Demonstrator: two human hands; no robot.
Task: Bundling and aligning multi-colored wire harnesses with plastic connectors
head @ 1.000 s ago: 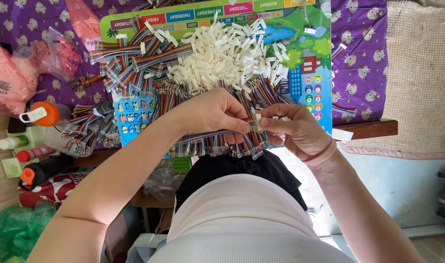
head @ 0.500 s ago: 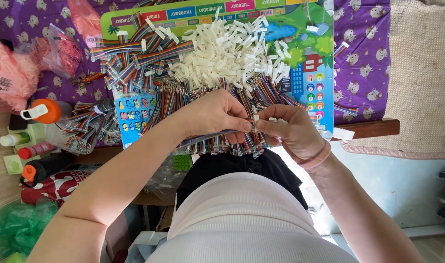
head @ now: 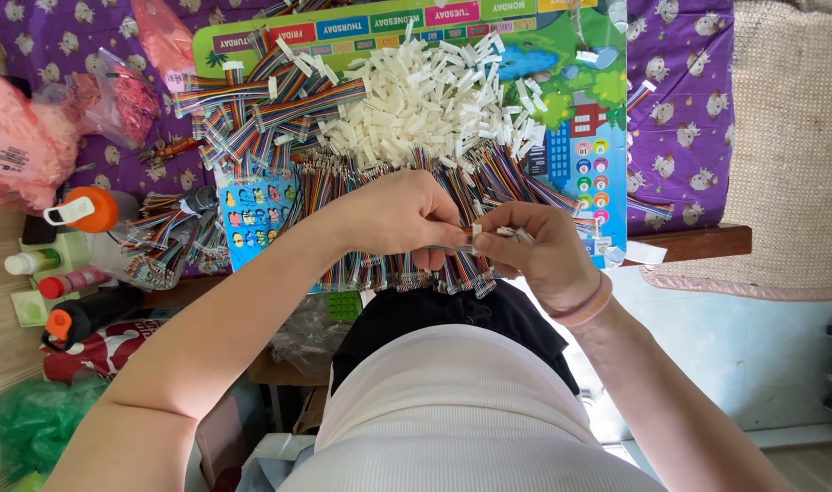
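Observation:
My left hand and my right hand meet over the near edge of a low table, fingertips together. The left pinches the end of a rainbow ribbon cable; the right holds a small white plastic connector against that end. Under both hands lies a row of several more rainbow ribbon cables. Beyond them sits a heap of white connectors on a colourful picture mat.
Finished cables with connectors pile at the mat's left. A purple patterned cloth covers the table. Pink plastic bags, an orange-capped bottle and small bottles stand left. A woven mat lies right.
Both hands stay together at the same spot; only the fingers shift slightly around the cable end and connector.

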